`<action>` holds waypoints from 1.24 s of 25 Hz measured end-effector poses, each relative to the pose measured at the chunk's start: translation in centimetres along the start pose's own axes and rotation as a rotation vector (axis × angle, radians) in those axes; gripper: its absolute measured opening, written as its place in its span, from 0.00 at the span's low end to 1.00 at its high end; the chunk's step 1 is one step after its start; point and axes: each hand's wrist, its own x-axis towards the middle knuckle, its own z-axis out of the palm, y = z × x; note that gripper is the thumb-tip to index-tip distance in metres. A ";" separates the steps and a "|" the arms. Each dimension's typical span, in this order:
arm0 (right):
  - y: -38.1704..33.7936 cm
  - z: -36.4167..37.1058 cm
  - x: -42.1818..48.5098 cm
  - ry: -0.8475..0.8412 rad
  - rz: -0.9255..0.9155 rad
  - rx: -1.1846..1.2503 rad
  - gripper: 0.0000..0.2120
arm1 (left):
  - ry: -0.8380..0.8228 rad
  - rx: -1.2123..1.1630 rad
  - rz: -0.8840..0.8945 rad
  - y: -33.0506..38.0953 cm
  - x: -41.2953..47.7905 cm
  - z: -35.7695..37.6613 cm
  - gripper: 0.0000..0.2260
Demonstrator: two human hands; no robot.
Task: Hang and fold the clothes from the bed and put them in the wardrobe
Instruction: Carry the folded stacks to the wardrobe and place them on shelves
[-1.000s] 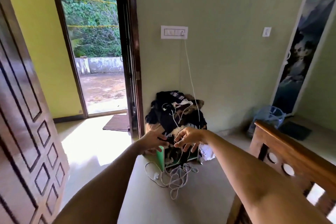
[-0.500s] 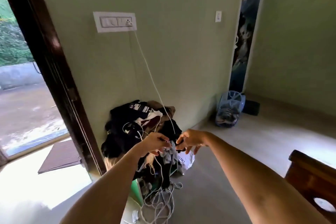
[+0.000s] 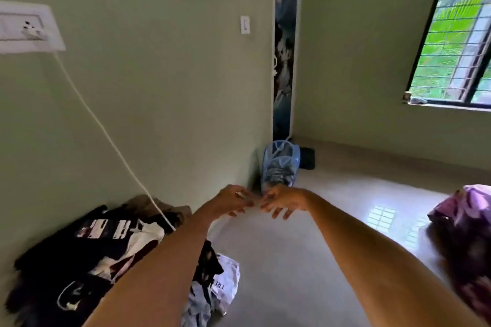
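Observation:
Both my arms stretch forward over the floor. My left hand (image 3: 233, 200) and my right hand (image 3: 283, 202) hover close together, fingers spread, holding nothing. A heap of dark clothes (image 3: 87, 252) with white print lies at the lower left against the wall, below and behind my left forearm. A purple patterned cloth (image 3: 467, 220) lies at the right edge, cut off by the frame. No wardrobe is in view.
A white cable (image 3: 106, 135) runs from the wall socket plate (image 3: 29, 29) down onto the clothes heap. A blue mesh laundry basket (image 3: 280, 167) stands in the corner beside a tall picture panel (image 3: 285, 48). A white bag (image 3: 225, 284) lies by the heap. A barred window (image 3: 457, 34) is at upper right.
The view has swung to the right, away from the doorway. My hands have come up off the clothes heap and cables and now hover with nothing in them.

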 end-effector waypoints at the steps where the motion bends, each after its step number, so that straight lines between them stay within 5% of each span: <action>1: 1.1 -1.6 1.0 0.020 0.020 0.016 0.21 | -0.051 0.016 0.023 0.7 2.5 0.4 0.12; 13: 18.6 -23.6 8.1 0.348 0.380 0.299 0.23 | -0.508 0.107 0.226 13.2 34.4 10.6 0.16; 17: 22.8 -30.7 10.0 0.498 0.415 0.475 0.17 | -0.623 0.128 0.293 19.1 44.5 13.8 0.16; 31: 42.7 -52.7 12.6 0.512 0.584 0.521 0.24 | -0.803 0.147 0.297 35.1 65.8 31.8 0.14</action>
